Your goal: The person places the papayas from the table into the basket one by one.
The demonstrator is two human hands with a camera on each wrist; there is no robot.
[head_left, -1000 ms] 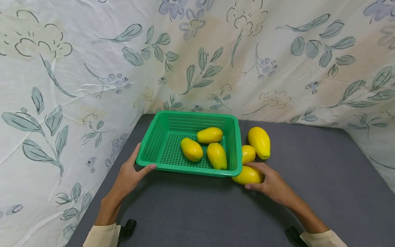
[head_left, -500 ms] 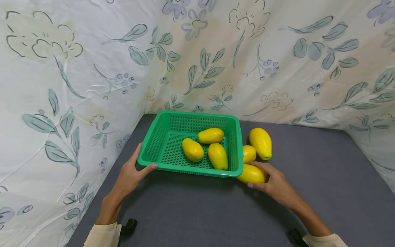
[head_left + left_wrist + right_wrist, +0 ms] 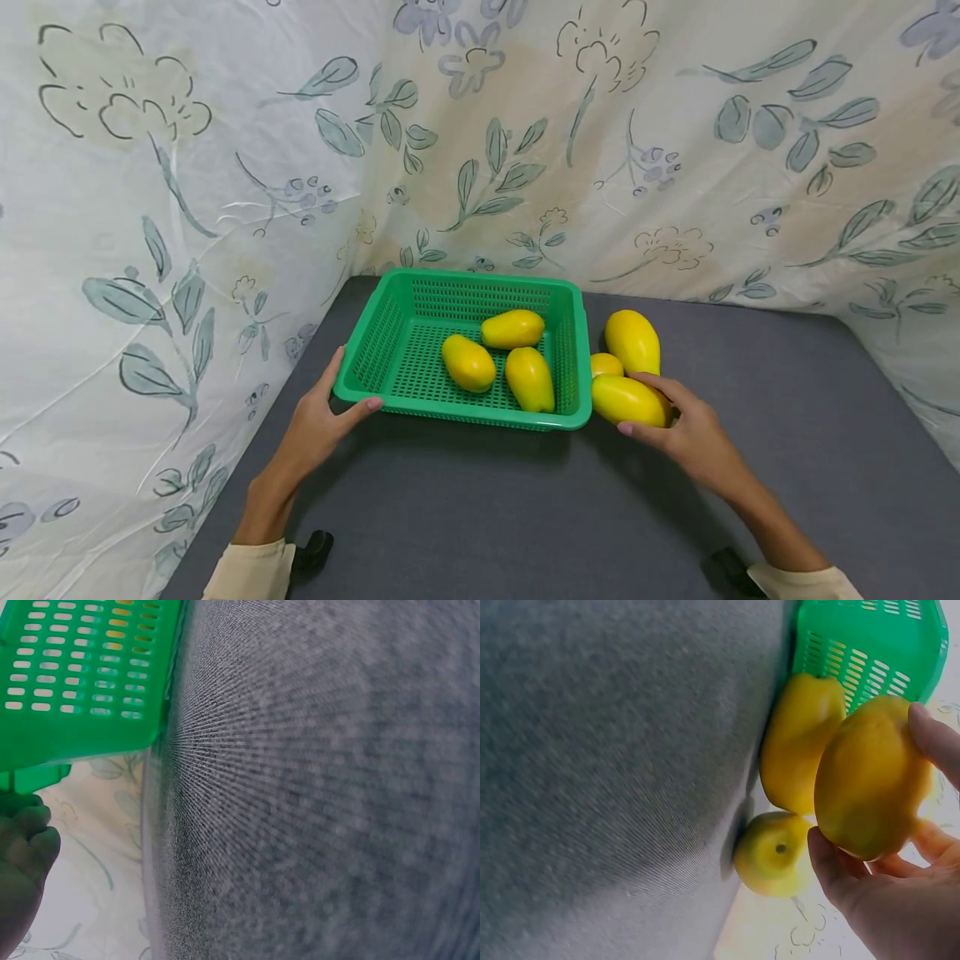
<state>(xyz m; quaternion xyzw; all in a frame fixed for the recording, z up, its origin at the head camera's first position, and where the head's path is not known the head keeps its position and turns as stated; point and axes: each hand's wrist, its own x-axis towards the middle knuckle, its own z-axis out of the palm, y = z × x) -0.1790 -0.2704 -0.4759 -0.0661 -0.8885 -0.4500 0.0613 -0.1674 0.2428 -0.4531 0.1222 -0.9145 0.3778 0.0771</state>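
A green plastic basket (image 3: 405, 408) stands on the table with 3 yellow papayas inside, one of them a papaya (image 3: 468, 364) near its middle. My left hand (image 3: 318, 425) holds the basket's near left corner, its thumb along the front rim and fingers at the left side. My right hand (image 3: 690, 433) grips a yellow papaya (image 3: 630, 401) between thumb and fingers, just right of the basket and raised off the table. Behind it lie a papaya (image 3: 606, 364) against the basket, mostly hidden, and a larger-looking papaya (image 3: 632, 340).
Dark grey cloth (image 3: 465, 508) covers the table. A floral curtain (image 3: 480, 125) hangs along the back and left side. The right wrist view shows a loose papaya (image 3: 776, 853) with its dimpled end towards the camera, resting on the cloth.
My right hand has moved the gripped papaya up, away from me and slightly right, from beside the basket's near right corner. My left hand stays on the basket.
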